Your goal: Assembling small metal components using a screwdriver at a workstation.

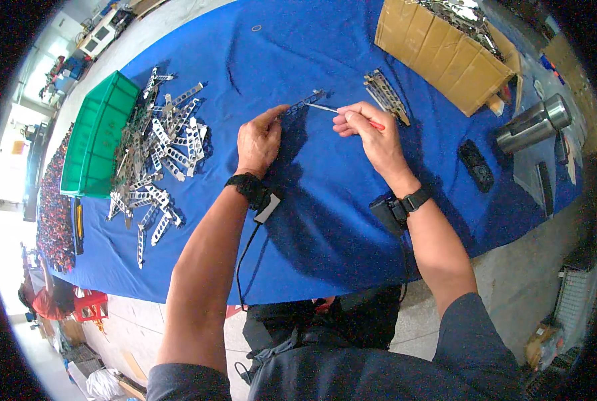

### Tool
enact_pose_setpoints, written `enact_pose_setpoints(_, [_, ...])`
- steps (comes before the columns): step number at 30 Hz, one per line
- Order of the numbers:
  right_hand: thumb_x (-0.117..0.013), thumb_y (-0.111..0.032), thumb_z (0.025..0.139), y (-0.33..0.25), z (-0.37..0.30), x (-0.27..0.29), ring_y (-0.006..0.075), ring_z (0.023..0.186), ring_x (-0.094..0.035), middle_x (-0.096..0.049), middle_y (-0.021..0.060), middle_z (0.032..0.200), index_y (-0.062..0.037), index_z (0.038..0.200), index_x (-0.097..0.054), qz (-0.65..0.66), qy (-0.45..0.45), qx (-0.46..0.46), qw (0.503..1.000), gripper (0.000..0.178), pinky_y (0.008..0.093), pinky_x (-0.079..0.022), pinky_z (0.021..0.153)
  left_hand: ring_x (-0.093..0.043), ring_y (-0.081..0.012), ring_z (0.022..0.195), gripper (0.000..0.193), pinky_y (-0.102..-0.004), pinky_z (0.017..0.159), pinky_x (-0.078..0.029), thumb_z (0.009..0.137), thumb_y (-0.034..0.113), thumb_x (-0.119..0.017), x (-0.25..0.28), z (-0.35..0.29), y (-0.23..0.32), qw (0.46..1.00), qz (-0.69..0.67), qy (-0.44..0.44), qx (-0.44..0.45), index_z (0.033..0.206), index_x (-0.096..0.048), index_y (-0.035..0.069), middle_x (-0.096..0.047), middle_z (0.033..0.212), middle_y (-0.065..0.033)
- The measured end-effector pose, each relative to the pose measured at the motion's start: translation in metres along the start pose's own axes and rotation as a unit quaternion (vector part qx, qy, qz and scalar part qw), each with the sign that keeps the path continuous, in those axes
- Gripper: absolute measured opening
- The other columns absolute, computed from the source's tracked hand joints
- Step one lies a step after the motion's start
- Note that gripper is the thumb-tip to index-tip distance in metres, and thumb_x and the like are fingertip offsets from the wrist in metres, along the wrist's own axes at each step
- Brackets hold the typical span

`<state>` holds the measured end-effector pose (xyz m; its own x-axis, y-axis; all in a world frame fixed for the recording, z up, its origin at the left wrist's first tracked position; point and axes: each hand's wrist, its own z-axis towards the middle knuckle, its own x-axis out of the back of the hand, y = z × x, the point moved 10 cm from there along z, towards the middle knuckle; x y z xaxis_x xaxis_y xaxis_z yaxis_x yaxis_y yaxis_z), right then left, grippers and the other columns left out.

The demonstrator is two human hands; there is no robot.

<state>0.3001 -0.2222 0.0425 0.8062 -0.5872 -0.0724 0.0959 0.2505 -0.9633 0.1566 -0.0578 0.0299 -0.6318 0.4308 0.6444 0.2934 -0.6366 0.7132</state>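
Note:
My left hand (259,141) pinches the near end of a perforated metal strip (302,105), which slants away to the right above the blue cloth. In my right hand (372,134) is a slim tool (324,108) with a pale metal shaft and a red handle. Its tip touches or nearly touches the strip; which of the two I cannot tell. To the left lies a loose heap of similar perforated metal strips (171,144). Beyond my right hand rests a small bundle of strips (386,97), laid roughly side by side.
A green plastic bin (94,137) lies tipped behind the heap. At the far right stands a cardboard box (438,53) full of metal parts. A steel tumbler (535,125) and a black handheld device (476,166) sit at the right. Cables hang from both wrists.

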Motion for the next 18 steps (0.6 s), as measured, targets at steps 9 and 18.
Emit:
enact_pose_setpoints(9, [-0.052,-0.017,0.098,0.0009,0.0002,0.0007,0.0169,0.077,-0.068,-0.07,0.0132,0.088,0.0034,0.098,-0.064,-0.005,-0.003,0.005,1.0,0.024,0.029,-0.055,0.07,-0.067,-0.0152,0.09,0.03,-0.0304,0.082,-0.051,0.089,0.004,-0.053,-0.0016,0.0,-0.001,1.0,-0.012,0.001,-0.002,0.115,-0.067,0.004,-0.072,0.099,-0.0135])
enact_pose_setpoints(18, [-0.052,-0.014,0.097,-0.0009,0.0,0.0015,0.0172,0.077,-0.068,-0.07,0.0137,0.088,0.004,0.098,-0.064,-0.013,0.007,0.006,1.0,0.022,0.029,-0.055,0.07,-0.067,-0.0156,0.092,0.03,-0.0304,0.083,-0.051,0.089,0.004,-0.052,-0.0037,0.0007,-0.0051,1.0,-0.02,0.0,-0.005,0.116,-0.067,0.004,-0.072,0.101,-0.0134])
